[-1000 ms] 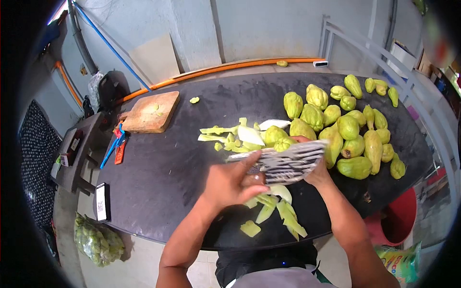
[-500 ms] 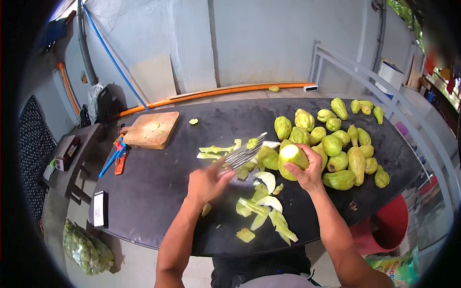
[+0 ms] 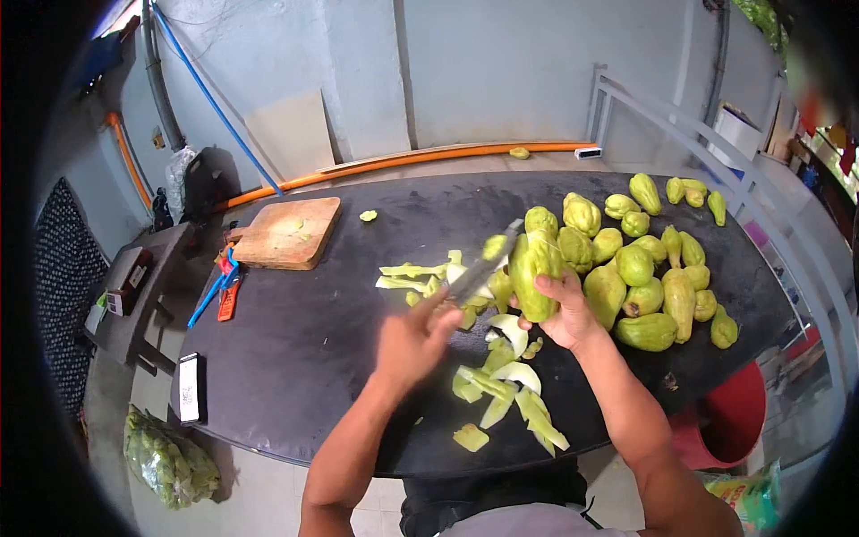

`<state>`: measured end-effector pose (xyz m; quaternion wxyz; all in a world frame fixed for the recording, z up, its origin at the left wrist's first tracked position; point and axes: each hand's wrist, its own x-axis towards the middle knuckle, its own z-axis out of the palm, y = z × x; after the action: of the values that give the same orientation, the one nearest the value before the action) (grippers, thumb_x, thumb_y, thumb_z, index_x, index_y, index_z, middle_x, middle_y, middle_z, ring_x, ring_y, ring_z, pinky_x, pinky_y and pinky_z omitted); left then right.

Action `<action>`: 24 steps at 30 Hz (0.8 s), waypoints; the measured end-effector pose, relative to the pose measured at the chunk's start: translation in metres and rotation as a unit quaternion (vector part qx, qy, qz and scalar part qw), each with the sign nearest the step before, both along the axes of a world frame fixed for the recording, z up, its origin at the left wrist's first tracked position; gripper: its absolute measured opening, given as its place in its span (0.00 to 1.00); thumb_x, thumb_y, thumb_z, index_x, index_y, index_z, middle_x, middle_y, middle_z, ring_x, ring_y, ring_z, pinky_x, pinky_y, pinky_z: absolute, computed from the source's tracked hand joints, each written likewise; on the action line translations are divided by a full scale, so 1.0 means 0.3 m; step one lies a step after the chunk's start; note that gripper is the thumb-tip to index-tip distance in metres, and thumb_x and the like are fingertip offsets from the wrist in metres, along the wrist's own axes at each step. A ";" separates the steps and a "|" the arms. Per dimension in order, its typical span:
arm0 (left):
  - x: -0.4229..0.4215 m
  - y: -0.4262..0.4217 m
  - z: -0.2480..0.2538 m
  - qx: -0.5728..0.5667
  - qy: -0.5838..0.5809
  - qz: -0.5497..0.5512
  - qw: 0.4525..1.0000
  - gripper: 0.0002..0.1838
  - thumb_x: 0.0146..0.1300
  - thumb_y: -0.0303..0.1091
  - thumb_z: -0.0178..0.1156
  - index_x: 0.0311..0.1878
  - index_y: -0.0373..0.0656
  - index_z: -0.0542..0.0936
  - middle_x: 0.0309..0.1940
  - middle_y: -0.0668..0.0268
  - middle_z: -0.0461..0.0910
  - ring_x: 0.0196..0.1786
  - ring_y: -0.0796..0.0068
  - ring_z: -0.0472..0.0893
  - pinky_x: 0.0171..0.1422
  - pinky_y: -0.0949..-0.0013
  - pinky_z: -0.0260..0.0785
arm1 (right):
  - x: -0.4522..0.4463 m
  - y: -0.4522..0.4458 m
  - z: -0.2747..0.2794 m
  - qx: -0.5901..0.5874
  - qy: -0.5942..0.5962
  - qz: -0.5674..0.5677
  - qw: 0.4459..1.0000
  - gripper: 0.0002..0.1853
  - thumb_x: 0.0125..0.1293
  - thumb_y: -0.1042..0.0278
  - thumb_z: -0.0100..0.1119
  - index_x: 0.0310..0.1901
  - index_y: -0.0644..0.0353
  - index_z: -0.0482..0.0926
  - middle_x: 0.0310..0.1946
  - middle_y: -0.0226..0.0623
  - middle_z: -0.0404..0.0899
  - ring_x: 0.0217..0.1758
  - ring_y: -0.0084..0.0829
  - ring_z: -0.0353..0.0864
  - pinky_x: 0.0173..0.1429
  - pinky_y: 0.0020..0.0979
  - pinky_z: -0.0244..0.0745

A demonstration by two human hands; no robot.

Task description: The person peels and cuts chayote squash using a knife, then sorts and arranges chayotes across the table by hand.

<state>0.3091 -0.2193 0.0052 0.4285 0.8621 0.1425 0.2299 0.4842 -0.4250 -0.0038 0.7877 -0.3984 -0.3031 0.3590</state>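
My left hand (image 3: 413,345) is wrapped around the handle of a knife (image 3: 481,270), its blade slanting up and right, slightly blurred. A small green piece (image 3: 494,246) shows against the blade near its tip. In my right hand (image 3: 573,315) a pale green chayote (image 3: 533,279) stands nearly upright, with the blade close to its left side; I cannot tell whether they touch. Below both hands lie peelings and cut slices (image 3: 517,376). More pale strips (image 3: 413,270) lie behind the knife.
Several whole chayotes (image 3: 678,300) cover the right of the dark table (image 3: 286,358). A wooden board (image 3: 291,234), an orange-and-blue tool (image 3: 227,295) and a phone (image 3: 190,387) are at the left. A red bucket (image 3: 747,416) stands below the right edge, a bag of greens (image 3: 170,456) on the floor.
The chayote in my right hand has turned: its pale cut end faced me and now its green side shows. The knife has rotated, its blade now seen narrower. The view has shifted slightly.
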 end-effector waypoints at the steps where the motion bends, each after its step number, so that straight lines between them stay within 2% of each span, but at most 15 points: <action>1: -0.003 -0.018 0.000 0.023 -0.020 -0.032 0.999 0.30 0.71 0.47 0.68 0.67 0.33 0.81 0.43 0.53 0.91 0.46 0.71 0.89 0.53 0.65 0.80 | 0.009 0.002 -0.011 0.001 -0.003 0.008 1.000 0.29 0.74 0.46 0.64 0.67 0.54 0.72 0.56 0.38 0.82 0.50 0.35 0.85 0.32 0.37 0.80; 2: -0.001 -0.040 0.006 0.045 -0.040 -0.064 0.996 0.33 0.69 0.48 0.70 0.69 0.34 0.80 0.42 0.52 0.91 0.43 0.68 0.91 0.51 0.65 0.80 | 0.010 0.008 -0.023 0.014 0.006 0.007 1.000 0.26 0.74 0.48 0.64 0.66 0.54 0.73 0.55 0.38 0.83 0.50 0.34 0.85 0.32 0.37 0.79; 4: 0.036 -0.067 -0.006 0.179 -0.136 -0.087 0.970 0.41 0.63 0.61 0.72 0.69 0.37 0.80 0.35 0.56 0.90 0.34 0.58 0.91 0.41 0.60 0.82 | -0.007 0.002 -0.070 0.038 0.032 0.000 0.999 0.22 0.75 0.51 0.62 0.62 0.54 0.75 0.52 0.36 0.83 0.50 0.32 0.86 0.33 0.37 0.78; 5: 0.052 -0.071 -0.010 0.231 -0.163 -0.101 0.954 0.46 0.60 0.64 0.73 0.70 0.36 0.78 0.32 0.58 0.88 0.30 0.57 0.89 0.36 0.61 0.80 | 0.014 -0.005 -0.114 0.027 0.062 0.030 0.997 0.20 0.78 0.51 0.56 0.60 0.56 0.76 0.55 0.37 0.84 0.51 0.29 0.85 0.33 0.37 0.79; 6: 0.059 -0.077 -0.004 0.255 -0.162 -0.114 0.946 0.47 0.60 0.64 0.73 0.72 0.37 0.77 0.30 0.59 0.87 0.29 0.58 0.88 0.34 0.61 0.79 | 0.019 0.004 -0.160 -0.028 0.032 -0.042 0.998 0.21 0.80 0.52 0.54 0.62 0.60 0.76 0.57 0.38 0.84 0.53 0.31 0.85 0.41 0.37 0.84; 7: 0.060 -0.086 0.011 0.280 -0.160 -0.129 0.938 0.48 0.59 0.64 0.73 0.73 0.37 0.75 0.28 0.59 0.85 0.27 0.60 0.87 0.33 0.62 0.79 | 0.010 -0.008 -0.191 -0.010 0.012 -0.049 0.999 0.22 0.80 0.53 0.54 0.64 0.62 0.76 0.57 0.39 0.84 0.55 0.32 0.85 0.49 0.36 0.84; 9: 0.069 -0.094 0.000 0.318 -0.191 -0.145 0.917 0.52 0.57 0.66 0.74 0.76 0.38 0.72 0.22 0.62 0.80 0.22 0.63 0.83 0.27 0.62 0.75 | 0.051 -0.029 -0.280 0.036 -0.006 -0.020 0.999 0.22 0.81 0.56 0.54 0.66 0.62 0.74 0.59 0.40 0.83 0.57 0.32 0.84 0.56 0.36 0.83; 11: 0.069 -0.104 -0.009 0.309 -0.197 -0.157 0.917 0.53 0.57 0.66 0.74 0.76 0.38 0.72 0.21 0.63 0.80 0.22 0.63 0.83 0.27 0.62 0.74 | 0.077 -0.049 -0.354 0.065 -0.008 0.003 0.998 0.22 0.82 0.59 0.53 0.69 0.63 0.73 0.61 0.42 0.81 0.59 0.33 0.82 0.64 0.36 0.82; 24: 0.070 -0.086 -0.022 0.306 -0.206 -0.162 0.915 0.56 0.55 0.69 0.73 0.78 0.40 0.70 0.20 0.67 0.78 0.21 0.67 0.81 0.27 0.64 0.74 | 0.008 -0.085 -0.286 0.076 0.107 0.037 0.991 0.22 0.79 0.59 0.59 0.67 0.62 0.72 0.60 0.38 0.81 0.61 0.31 0.82 0.62 0.36 0.83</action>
<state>0.3300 -0.2450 -0.0012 0.1947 0.8958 -0.1684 0.3624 0.4865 -0.4504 -0.0895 0.8298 -0.2853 -0.2574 0.4046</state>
